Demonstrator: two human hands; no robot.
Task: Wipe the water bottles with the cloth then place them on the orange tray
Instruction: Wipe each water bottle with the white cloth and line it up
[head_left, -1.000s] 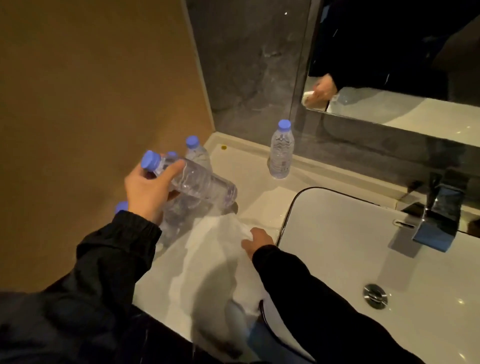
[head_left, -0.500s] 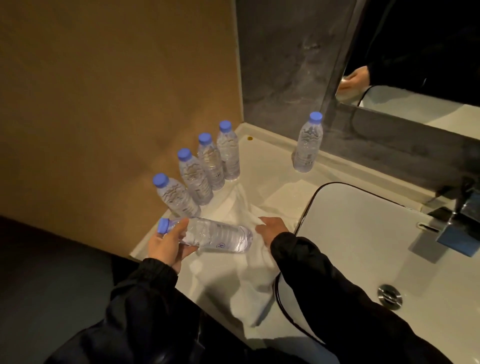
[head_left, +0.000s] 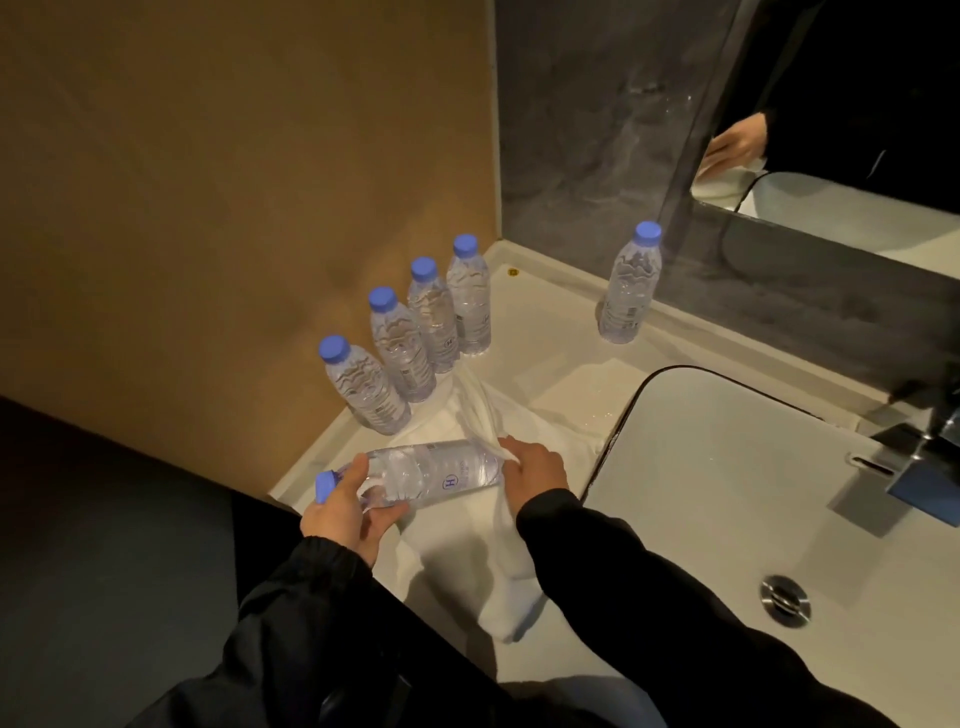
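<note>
Plainly, the left hand (head_left: 348, 512) is wrapped round the neck end of the held bottle (head_left: 441, 475), just below its blue cap, so that the bottle is kept lying sideways, low over the white cloth (head_left: 498, 561); whether it is touched by the cloth underneath cannot be told. A fold of that cloth is pinched by the right hand (head_left: 535, 467) at the bottle's base, and the hands are thus kept apart by the bottle's length. The wiping is judged to be only starting, and no orange tray is seen. Trouble could be caused by the grip itself: the bottle is held at one end alone, and it could be twisted loose by a hard rub. The cloth's far corner is laid against the row of four upright bottles (head_left: 402, 345), so one could be toppled if the cloth is tugged. A lone bottle (head_left: 626, 291) is stood well apart, by the back wall. All is carried on a pale worktop (head_left: 545, 322), where what looks like a wet patch is seen beside the inset basin (head_left: 753, 467); a tap (head_left: 919, 457) and a mirror (head_left: 857, 130) are set to the right, a brown wall (head_left: 234, 182) to the left.
</note>
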